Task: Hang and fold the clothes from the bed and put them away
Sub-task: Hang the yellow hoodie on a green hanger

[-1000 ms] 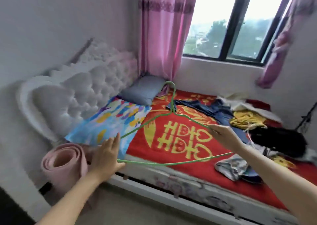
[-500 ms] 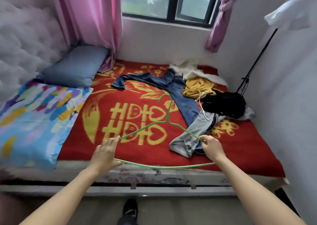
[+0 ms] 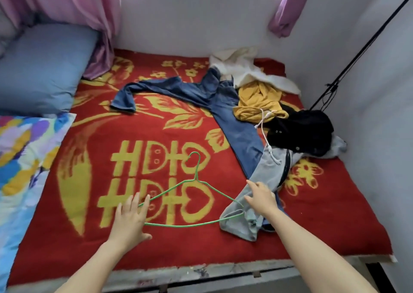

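The left hand's [image 3: 129, 219] fingers [image 3: 135, 203] are straight and slightly spread, laid flat over the left corner of the green hanger [image 3: 197, 176]. The right hand [image 3: 261, 200] is also flat with fingers extended, resting on grey trousers [image 3: 266, 172] just beside the hanger's right corner. The hanger lies on the red blanket [image 3: 89, 248], hook pointing away, across a large yellow doubled character with hearts in it. Beyond are jeans [image 3: 237, 127] and yellow [image 3: 259, 98], black [image 3: 301, 131] and white [image 3: 245, 69] clothes.
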